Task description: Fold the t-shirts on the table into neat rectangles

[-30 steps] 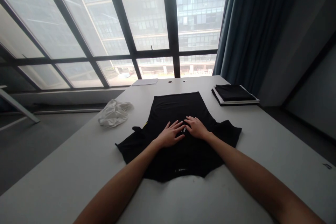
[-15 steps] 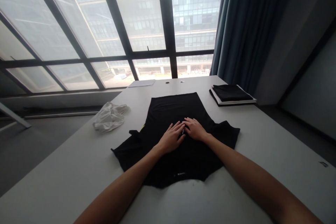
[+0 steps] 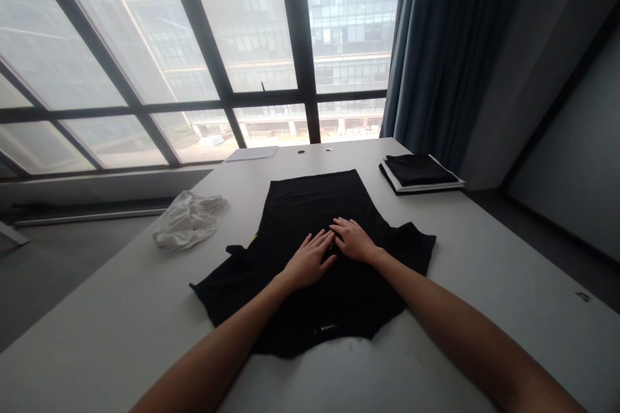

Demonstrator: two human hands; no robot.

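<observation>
Your left hand [image 3: 309, 262] and right hand [image 3: 353, 240] lie flat, gripping nothing, on the shirt [image 3: 346, 287] between the counter's [image 3: 484, 251] side edges: apparently smoothing. Moving on calls for lifting both.

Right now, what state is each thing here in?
Black shirt: spread out, mostly flat, neckline nearest the person.
White cloth: crumpled in a loose heap.
Black and white cloth stack: folded, piled.
Pale sheet: lying flat.
Blue curtain: hanging in folds, drawn aside.
Window: appears shut.
</observation>
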